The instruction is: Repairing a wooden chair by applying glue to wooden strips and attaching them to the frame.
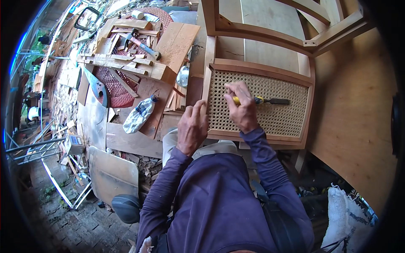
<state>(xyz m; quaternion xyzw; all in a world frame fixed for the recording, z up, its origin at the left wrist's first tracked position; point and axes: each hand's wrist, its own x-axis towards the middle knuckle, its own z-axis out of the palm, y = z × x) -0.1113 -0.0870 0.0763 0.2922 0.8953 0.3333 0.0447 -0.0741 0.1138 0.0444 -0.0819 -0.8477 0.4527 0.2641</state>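
A woven cane panel (pixel 278 86) sits in a wooden frame (pixel 261 68) in front of me. Over the panel's left half is my right hand (pixel 242 107), closed around the handle of a chisel (pixel 276 101). The chisel has a yellow and black handle, and its dark, flat blade points right. The thumb and fingertips of this hand come together just above the cane; motion blurs them slightly. At the frame's left edge my left hand (pixel 193 128) is closed, fingers curled. What it grips, if anything, is hidden.
On the left, a hammer (pixel 143 44) lies among wood offcuts (pixel 126 61). Nearby are a handsaw (pixel 98 87), a plastic-wrapped bottle (pixel 140 114) and a metal can (pixel 182 76). An upright wooden framework (pixel 261 28) rises behind the panel; a large plywood sheet (pixel 354 105) stands right.
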